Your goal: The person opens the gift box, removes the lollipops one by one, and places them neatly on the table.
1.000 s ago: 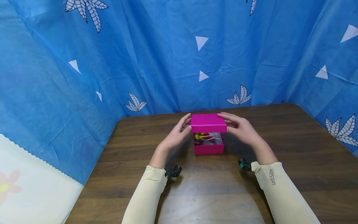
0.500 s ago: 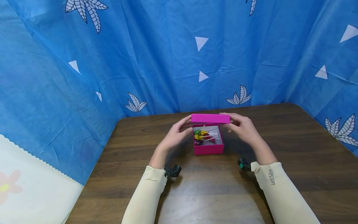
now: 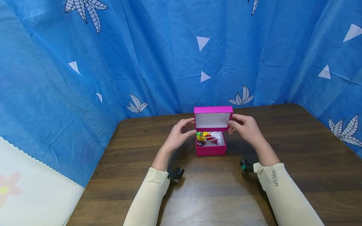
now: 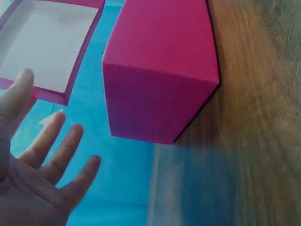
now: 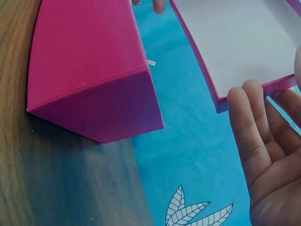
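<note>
While the lid (image 3: 212, 120) is tilted above the box (image 3: 211, 151) toward the bench's (image 3: 209, 194) far edge, left hand (image 3: 179, 131) and right hand (image 3: 246, 127) pinch its sides, likely for balance.

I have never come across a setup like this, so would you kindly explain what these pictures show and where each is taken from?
There is no machine handling things here: a person works with two bare hands. The wide picture comes from a head camera looking forward and down. The other two come from the small black cameras worn on the wrists, each looking at that hand's work.

On the wooden table stands an open pink box; the wide picture shows what look like wrapped lollipops inside. The left hand and right hand hold the pink lid by its sides, tilted so its white inside faces the person. Behind the table hangs a blue cloth with leaf and triangle patterns.
</note>
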Tool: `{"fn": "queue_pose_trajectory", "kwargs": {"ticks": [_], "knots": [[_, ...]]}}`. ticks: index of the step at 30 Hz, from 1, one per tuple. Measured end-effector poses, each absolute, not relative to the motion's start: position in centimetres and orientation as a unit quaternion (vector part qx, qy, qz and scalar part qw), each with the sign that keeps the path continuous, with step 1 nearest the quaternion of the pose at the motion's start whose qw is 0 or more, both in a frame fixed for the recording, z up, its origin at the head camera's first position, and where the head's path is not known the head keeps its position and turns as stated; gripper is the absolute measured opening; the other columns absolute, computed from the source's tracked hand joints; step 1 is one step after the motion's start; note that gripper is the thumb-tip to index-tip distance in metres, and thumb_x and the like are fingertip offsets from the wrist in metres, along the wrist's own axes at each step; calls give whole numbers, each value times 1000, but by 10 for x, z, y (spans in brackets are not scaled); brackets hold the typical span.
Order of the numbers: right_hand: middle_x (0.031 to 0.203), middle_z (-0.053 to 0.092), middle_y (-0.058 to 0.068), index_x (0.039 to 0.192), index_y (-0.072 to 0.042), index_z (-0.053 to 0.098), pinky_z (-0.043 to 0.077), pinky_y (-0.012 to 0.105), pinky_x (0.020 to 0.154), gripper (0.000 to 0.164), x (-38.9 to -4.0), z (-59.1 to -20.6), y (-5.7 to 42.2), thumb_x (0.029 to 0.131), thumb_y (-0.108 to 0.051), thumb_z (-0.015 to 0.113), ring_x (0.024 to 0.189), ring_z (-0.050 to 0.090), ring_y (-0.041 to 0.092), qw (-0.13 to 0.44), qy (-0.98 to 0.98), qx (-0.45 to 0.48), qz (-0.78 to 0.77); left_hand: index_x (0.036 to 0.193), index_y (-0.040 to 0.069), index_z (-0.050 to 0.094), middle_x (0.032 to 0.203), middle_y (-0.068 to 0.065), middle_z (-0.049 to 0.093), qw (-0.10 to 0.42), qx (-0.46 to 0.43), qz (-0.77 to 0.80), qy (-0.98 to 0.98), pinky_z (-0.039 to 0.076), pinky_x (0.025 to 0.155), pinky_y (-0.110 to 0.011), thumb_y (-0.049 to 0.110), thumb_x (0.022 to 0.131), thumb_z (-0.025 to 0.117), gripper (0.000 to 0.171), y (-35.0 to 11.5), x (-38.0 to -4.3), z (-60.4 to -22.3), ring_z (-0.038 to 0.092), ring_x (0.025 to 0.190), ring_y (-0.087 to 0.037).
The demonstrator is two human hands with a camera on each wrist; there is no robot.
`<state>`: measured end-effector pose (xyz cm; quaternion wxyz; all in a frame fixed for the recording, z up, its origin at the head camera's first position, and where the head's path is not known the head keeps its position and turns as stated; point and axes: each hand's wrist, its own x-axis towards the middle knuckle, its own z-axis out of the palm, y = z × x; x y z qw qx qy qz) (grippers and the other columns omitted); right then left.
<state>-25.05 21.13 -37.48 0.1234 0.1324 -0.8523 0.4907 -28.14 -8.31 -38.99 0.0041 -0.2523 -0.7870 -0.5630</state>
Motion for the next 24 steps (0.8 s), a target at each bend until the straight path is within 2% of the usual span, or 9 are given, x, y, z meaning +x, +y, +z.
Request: {"fn": "queue_pose_trajectory", "kwargs": {"ticks": [5, 11, 15, 19, 24], "knots": [[85, 70, 16, 124, -3, 66, 59, 22, 69, 40, -250, -375, 211, 98, -33, 63, 68, 69, 15, 103, -843, 129, 512, 133, 9, 62, 128, -14, 64, 31, -246, -576, -779, 48, 105, -56, 17, 92, 73, 44, -79, -279, -390, 62, 122, -37], [79, 68, 17, 126, -1, 65, 61, 28, 64, 46, -251, -376, 209, 98, -37, 64, 60, 68, 21, 82, -837, 118, 528, 134, 13, 61, 126, -12, 69, 29, -228, -571, -788, 55, 100, -43, 20, 93, 72, 43, -76, -276, -390, 67, 115, -28], [82, 68, 18, 128, -1, 63, 61, 29, 65, 48, -252, -377, 208, 98, -38, 63, 60, 69, 22, 78, -834, 114, 535, 135, 15, 60, 128, -11, 68, 25, -226, -571, -789, 55, 99, -41, 21, 93, 72, 45, -75, -275, -389, 68, 114, -25], [86, 69, 18, 128, -1, 63, 61, 30, 66, 50, -252, -378, 208, 97, -40, 63, 60, 69, 21, 74, -830, 108, 542, 138, 15, 57, 130, -11, 67, 24, -233, -583, -778, 56, 97, -40, 19, 93, 72, 48, -75, -275, -389, 69, 112, -27], [87, 68, 17, 127, 0, 63, 61, 32, 63, 48, -252, -377, 207, 97, -37, 64, 58, 67, 20, 74, -826, 106, 548, 146, 18, 48, 128, -18, 67, 23, -257, -608, -751, 59, 90, -39, 9, 92, 71, 60, -75, -276, -389, 71, 106, -34]]}}
